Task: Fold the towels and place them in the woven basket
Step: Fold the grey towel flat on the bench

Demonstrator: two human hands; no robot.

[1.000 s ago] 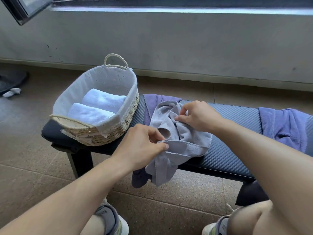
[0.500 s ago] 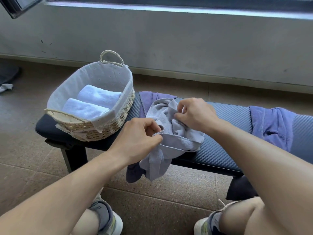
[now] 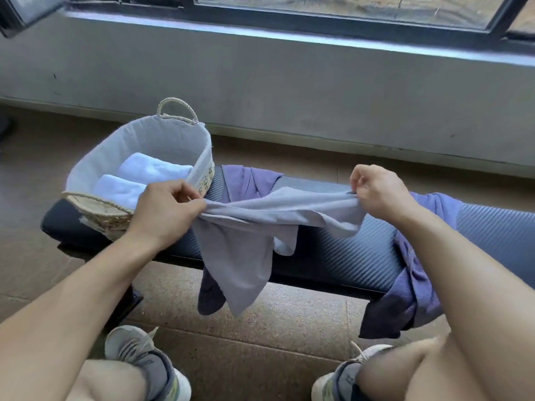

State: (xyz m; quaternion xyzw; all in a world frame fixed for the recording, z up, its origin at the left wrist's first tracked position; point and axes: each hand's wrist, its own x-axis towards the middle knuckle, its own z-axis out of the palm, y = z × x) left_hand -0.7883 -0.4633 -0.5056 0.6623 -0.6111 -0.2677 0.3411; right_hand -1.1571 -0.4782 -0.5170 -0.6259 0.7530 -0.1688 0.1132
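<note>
**Grey towel stretched out for its first fold**

The grey towel (image 3: 260, 215) is pinched at one end by the left hand (image 3: 165, 209) and at the other by the right hand (image 3: 376, 192); each grip is narrow, thumb against curled fingers, holding cloth. The top edge is pulled nearly taut between them above the surface (image 3: 347, 256), while the rest hangs twisted over the front edge, one tail reaching toward the floor.

The step in hand is judged to be spreading the towel before folding. To be done well, true corners should be found, since the grips seem to sit on bunched edge rather than on corners. The twist should be shaken out so the cloth hangs flat, and the towel then laid on the bare middle of the surface for folding.

Two purple towels are draped on the surface: one (image 3: 249, 180) just beside the basket (image 3: 199, 169), behind the grey towel, another (image 3: 419, 273) near the right end. The basket stands at the left end, with two white towels (image 3: 139, 180) folded inside; room seems to be left along its right wall.
</note>
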